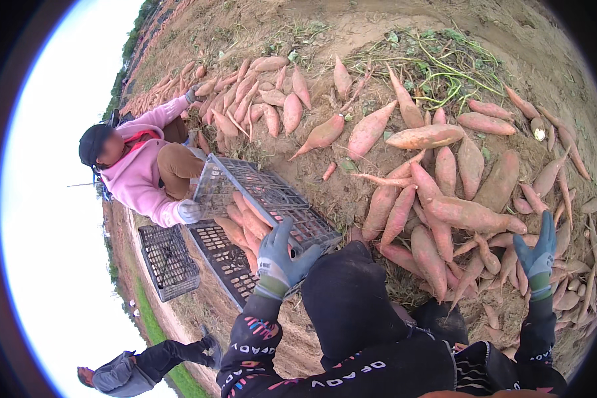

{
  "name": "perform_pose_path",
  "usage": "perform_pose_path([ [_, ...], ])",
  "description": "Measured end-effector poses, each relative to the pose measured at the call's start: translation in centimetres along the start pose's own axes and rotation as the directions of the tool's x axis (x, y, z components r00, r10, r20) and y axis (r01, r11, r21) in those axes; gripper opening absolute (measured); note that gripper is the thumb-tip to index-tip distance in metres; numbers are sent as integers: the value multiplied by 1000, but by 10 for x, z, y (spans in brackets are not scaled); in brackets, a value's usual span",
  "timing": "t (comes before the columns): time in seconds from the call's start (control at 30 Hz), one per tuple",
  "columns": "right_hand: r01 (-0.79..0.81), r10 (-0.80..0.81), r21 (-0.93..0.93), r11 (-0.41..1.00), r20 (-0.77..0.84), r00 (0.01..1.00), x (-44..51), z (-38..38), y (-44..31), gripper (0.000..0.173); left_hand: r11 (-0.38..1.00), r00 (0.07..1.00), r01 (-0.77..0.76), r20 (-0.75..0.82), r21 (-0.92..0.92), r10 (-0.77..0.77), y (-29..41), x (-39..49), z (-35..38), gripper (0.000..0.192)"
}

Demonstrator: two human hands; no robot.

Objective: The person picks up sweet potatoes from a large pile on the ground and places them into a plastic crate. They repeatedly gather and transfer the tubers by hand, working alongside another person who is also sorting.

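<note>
My left hand (282, 256), in a grey-blue coated work glove, is at the near end of a black plastic crate (273, 186), its thumb spread from the fingers. Whether it touches the crate wall I cannot tell. Several sweet potatoes (244, 221) lie inside the crate, beyond my fingers. My right hand (536, 251), gloved alike, is open above a heap of pinkish sweet potatoes (470, 211), with nothing in its grasp. Between my hands is my bent knee (350, 293) in dark trousers, close to the heap.
A person in a pink hoodie (144, 159) crouches across the crate, one gloved hand near its rim, the other at a long row of sweet potatoes (248, 97). Another crate (169, 261) stands behind. Cut green vines (443, 64) lie on the soil. Someone in dark clothes (149, 368) is farther off.
</note>
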State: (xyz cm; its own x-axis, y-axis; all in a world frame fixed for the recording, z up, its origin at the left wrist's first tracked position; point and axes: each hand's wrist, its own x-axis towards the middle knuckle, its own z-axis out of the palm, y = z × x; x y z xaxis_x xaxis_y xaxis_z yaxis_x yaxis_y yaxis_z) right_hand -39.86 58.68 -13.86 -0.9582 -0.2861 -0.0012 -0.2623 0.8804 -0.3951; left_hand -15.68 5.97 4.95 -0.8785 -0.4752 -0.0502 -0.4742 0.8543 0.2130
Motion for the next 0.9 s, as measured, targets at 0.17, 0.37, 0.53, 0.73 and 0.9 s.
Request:
perform_pose_path([
  [0.17,202,-152,-282,938,188,970,30,41,-188,98,820,756,545,322,173,-570,-96,-128,27,60],
  [0.37,-2,134,-277,961,457,880,117,82,-184,86,859,748,494,438,135,-499,-142,-127,46,27],
  [0.53,-110,210,-235,966,456,865,115,71,-206,66,877,810,468,343,109,-475,-141,-140,50,28],
  [0.73,-3,42,-115,993,344,938,102,65,-200,62,869,846,493,256,-41,-467,-153,-145,69,20],
  [0.9,-350,-66,626,697,542,838,83,52,-176,67,857,837,516,226,-22,-498,-167,-155,72,21],
])
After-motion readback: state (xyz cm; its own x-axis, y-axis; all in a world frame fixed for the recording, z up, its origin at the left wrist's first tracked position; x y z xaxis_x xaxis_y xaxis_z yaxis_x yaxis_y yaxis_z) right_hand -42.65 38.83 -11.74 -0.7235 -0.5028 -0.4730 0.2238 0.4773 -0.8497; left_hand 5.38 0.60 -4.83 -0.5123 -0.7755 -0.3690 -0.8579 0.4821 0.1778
